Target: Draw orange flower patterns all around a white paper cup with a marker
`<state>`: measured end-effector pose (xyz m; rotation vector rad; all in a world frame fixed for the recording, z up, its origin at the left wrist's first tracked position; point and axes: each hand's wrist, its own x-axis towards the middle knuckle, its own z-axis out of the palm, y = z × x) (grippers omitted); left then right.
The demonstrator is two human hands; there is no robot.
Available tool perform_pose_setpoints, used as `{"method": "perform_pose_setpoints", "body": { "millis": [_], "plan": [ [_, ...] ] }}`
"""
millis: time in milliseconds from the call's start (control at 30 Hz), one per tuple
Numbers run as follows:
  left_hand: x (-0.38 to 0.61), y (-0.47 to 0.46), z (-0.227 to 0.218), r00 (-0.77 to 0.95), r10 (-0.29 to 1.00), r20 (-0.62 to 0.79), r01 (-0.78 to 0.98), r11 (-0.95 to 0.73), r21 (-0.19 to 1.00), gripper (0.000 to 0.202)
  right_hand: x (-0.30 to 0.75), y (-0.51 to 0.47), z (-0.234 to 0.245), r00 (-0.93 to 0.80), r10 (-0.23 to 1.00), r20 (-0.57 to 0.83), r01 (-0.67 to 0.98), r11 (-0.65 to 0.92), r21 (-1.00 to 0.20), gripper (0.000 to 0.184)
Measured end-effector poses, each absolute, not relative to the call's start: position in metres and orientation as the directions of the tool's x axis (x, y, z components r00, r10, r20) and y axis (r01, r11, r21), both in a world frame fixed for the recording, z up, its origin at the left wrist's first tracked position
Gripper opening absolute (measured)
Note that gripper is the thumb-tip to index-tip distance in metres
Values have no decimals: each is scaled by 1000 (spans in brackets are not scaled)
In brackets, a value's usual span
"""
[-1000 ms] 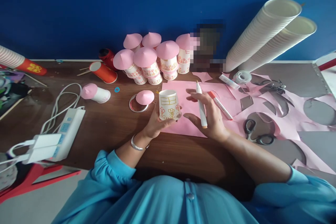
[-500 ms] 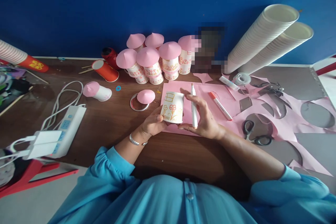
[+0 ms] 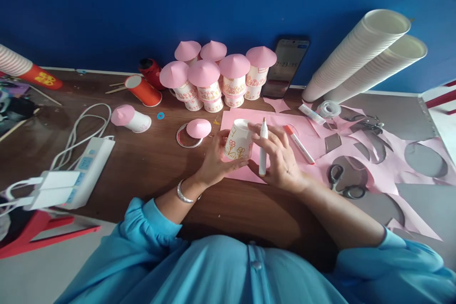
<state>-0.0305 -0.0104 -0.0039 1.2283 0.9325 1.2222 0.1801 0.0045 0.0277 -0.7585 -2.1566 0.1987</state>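
Note:
My left hand (image 3: 213, 161) grips an upturned white paper cup (image 3: 239, 140) with flowers drawn on it, held just above a pink paper sheet (image 3: 270, 123). My right hand (image 3: 280, 156) holds a white marker (image 3: 263, 145) upright, tip up, and its fingers also touch the cup's right side and top. A second marker with an orange cap (image 3: 298, 144) lies on the pink sheet just right of my right hand. A loose pink paper cone (image 3: 198, 128) rests on a tape ring left of the cup.
Several decorated cups with pink cone tops (image 3: 217, 76) stand at the back by a leaning phone (image 3: 287, 64). Two long stacks of white cups (image 3: 363, 52) lie at the right. Scissors (image 3: 344, 183), a tape roll (image 3: 328, 108), pink scraps; a power strip (image 3: 76, 173) at left.
The cup has been turned in my hands and brought closer to the right hand. The marker has swung from slanting to upright beside the cup.

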Motion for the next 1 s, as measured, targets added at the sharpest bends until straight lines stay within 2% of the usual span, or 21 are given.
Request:
{"method": "perform_pose_setpoints", "body": {
  "millis": [133, 267, 367, 533, 600, 667, 867, 1000],
  "plan": [
    [-32, -10, -4, 274, 962, 2, -384, 108, 917, 67, 178, 7, 29, -427, 614, 663, 330, 789, -518, 81],
    [-33, -11, 2, 426, 902, -67, -441, 272, 856, 62, 178, 10, 32, -386, 695, 606, 267, 713, -648, 78],
    [-31, -11, 4, 411, 909, -60, -425, 250, 870, 62, 180, 10, 34, -359, 683, 636, 319, 730, -604, 76],
    [-30, -10, -6, 335, 942, -1, -364, 131, 922, 78, 182, 9, 31, -409, 600, 687, 458, 787, -414, 75],
    [-30, -10, -10, 332, 943, -30, -346, 151, 926, 73, 181, 9, 29, -452, 580, 678, 446, 805, -391, 75],
    [-30, -10, -9, 329, 942, -70, -376, 199, 905, 66, 180, 8, 27, -468, 579, 668, 407, 812, -419, 77],
    [-32, -11, 12, 320, 929, -185, -578, 346, 739, 63, 177, 8, 29, -347, 662, 665, 279, 750, -600, 85],
    [-36, -9, 22, 446, 854, -269, -650, 516, 558, 73, 179, 6, 24, -249, 742, 622, 288, 670, -684, 85]
  ]
}}
